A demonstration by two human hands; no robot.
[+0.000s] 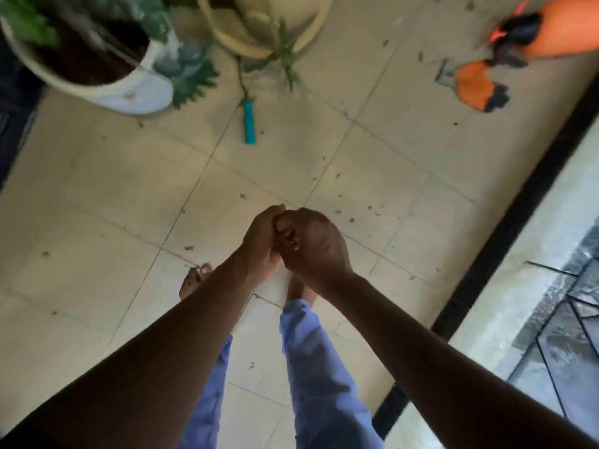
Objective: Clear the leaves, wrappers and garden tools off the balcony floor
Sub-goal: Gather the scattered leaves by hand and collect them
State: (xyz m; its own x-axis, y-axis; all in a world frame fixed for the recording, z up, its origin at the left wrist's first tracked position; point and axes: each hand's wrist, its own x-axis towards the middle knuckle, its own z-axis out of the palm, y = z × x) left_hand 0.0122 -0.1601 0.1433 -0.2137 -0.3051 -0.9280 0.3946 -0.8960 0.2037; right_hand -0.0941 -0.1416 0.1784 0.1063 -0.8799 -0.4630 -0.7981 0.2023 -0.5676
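Note:
My left hand (262,241) and my right hand (316,247) meet at the middle of the view, above the tiled floor (97,189). The fingers of both are curled against each other, and whether anything lies between them is hidden. A teal-handled garden tool (249,123) lies on the floor ahead, its head under a trailing green stem (285,59). An orange and black glove (476,89) lies at the far right beside a grey blade (444,72), with a second orange glove (551,30) beyond it. Small leaf bits (351,219) dot the tiles.
A white pot with soil and plants (129,92) stands at the far left and a beige pot (227,37) at the top middle. A black floor strip (486,247) and a railing (557,335) run along the right. My bare feet stand under my hands.

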